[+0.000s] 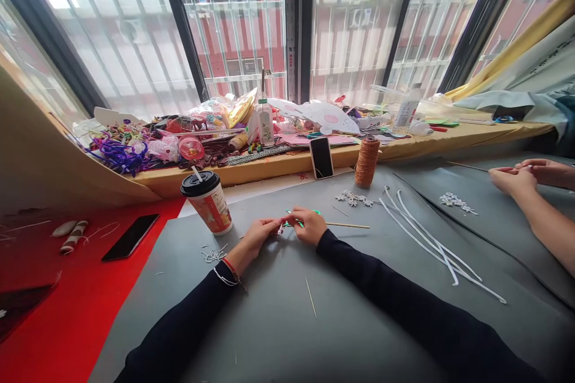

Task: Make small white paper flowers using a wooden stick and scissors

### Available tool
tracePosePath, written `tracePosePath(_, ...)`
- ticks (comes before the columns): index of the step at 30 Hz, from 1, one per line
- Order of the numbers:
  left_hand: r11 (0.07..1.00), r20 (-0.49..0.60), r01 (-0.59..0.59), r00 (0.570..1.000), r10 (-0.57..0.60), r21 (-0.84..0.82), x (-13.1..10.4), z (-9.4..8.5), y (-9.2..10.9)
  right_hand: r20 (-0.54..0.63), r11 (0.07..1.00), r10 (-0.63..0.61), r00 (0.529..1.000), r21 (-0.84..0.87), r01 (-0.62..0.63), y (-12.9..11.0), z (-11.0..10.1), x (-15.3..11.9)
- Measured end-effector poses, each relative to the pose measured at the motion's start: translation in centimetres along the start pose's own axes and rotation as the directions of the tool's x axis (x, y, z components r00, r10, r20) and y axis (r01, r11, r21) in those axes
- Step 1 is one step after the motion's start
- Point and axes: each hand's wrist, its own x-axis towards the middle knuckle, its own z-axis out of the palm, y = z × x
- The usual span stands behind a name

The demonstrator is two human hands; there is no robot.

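My left hand (260, 234) and my right hand (306, 225) meet above the grey table cover (269, 323), fingertips pinched around a small whitish piece (281, 229) too small to make out. Green-handled scissors (317, 213) lie partly hidden behind my right hand, beside a thin wooden stick (348, 225). Small white knotted pieces (354, 198) rest further back, near a spool of orange-brown cord (367, 161). White cut bits (214, 254) lie left of my left wrist. Long white cords (431, 239) stretch out to the right.
A lidded paper cup (208, 203) stands left of my hands. One phone (321, 158) leans on the sill; another phone (130, 237) lies on the red surface (130, 287). Another person's hands (523, 176) are at right, near white pieces (457, 203). Craft supplies crowd the sill.
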Motion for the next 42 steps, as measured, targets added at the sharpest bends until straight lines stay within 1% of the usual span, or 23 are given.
tracePosePath(3, 1.000, -0.015, 0.020, 1.000, -0.020, -0.012, 0.1, 0.2, -0.1, -0.011, 0.992, -0.066, 0.998, -0.111, 0.065, 0.2, 0.3, -0.2)
tracePosePath(6, 1.000, -0.028, 0.019, 0.999, -0.019, -0.008, 0.0, 0.3, -0.1, 0.027, 0.957, -0.174, 0.984, -0.230, 0.175, 0.2, 0.4, -0.3)
tracePosePath(8, 1.000, -0.036, 0.001, 0.999, -0.001, 0.006, -0.2, 0.2, 0.0, 0.054, 0.938, -0.214, 0.975, -0.266, 0.221, 0.0, 0.3, -0.3)
tracePosePath(9, 1.000, -0.043, -0.013, 0.999, 0.014, 0.017, -0.3, 0.2, 0.0, 0.057, 0.938, -0.217, 0.975, -0.263, 0.224, -0.1, 0.2, -0.2)
tracePosePath(11, 0.997, -0.066, -0.049, 0.996, 0.052, 0.052, -0.5, 0.2, -0.1, 0.035, 0.964, -0.173, 0.984, -0.198, 0.176, -0.5, -0.1, -0.2)
tracePosePath(13, 0.991, -0.100, -0.088, 0.990, 0.098, 0.102, -0.6, 0.4, -0.2, 0.041, 0.999, -0.031, 0.999, -0.016, 0.032, -0.6, -0.4, 0.1)
tracePosePath(15, 0.981, -0.138, -0.122, 0.980, 0.144, 0.154, -0.5, 0.7, -0.4, 0.132, 0.974, 0.113, 0.985, 0.179, -0.136, -0.4, -0.7, 0.5)
tracePosePath(17, 0.967, -0.171, -0.152, 0.967, 0.188, 0.206, -0.2, 1.1, -0.6, 0.234, 0.930, 0.170, 0.957, 0.283, -0.234, 0.1, -0.9, 1.1)
tracePosePath(19, 0.954, -0.188, -0.168, 0.958, 0.218, 0.250, 0.1, 1.5, -0.7, 0.262, 0.917, 0.176, 0.949, 0.308, -0.255, 0.8, -0.8, 1.5)
tracePosePath(23, 0.944, -0.183, -0.150, 0.960, 0.210, 0.294, 0.5, 1.5, -0.8, 0.221, 0.907, 0.199, 0.955, 0.327, -0.265, 1.7, -0.2, 1.7)
tracePosePath(27, 0.954, -0.173, -0.105, 0.972, 0.158, 0.281, 0.6, 1.2, -0.7, 0.127, 0.931, 0.173, 0.977, 0.301, -0.204, 1.4, 0.3, 1.1)
tracePosePath(30, 0.964, -0.145, -0.071, 0.983, 0.110, 0.255, 0.6, 1.1, -0.4, 0.080, 0.952, 0.138, 0.987, 0.266, -0.154, 0.9, 0.4, 0.4)
tracePosePath(33, 0.973, -0.113, -0.047, 0.991, 0.074, 0.228, 0.6, 1.0, -0.2, 0.043, 0.983, 0.083, 0.996, 0.161, -0.089, 0.8, 0.6, -0.2)
tracePosePath(35, 0.981, -0.097, -0.006, 0.995, 0.025, 0.192, 0.6, 1.0, -0.1, 0.021, 0.996, 0.039, 0.999, 0.073, -0.040, 1.0, 0.9, -0.5)
tracePosePath(37, 0.988, -0.093, 0.029, 0.996, -0.015, 0.151, 0.8, 0.8, -0.1, 0.012, 1.000, -0.029, 1.000, -0.009, 0.029, 1.4, 1.2, -0.5)
tracePosePath(39, 0.992, -0.075, 0.054, 0.996, -0.045, 0.111, 0.9, 0.6, -0.1, 0.026, 0.988, -0.127, 0.992, -0.080, 0.129, 1.9, 1.4, -0.4)
tracePosePath(42, 0.993, -0.047, 0.073, 0.996, -0.069, 0.089, 1.2, 0.4, -0.2, 0.062, 0.942, -0.272, 0.960, -0.187, 0.279, 2.5, 1.6, -0.1)
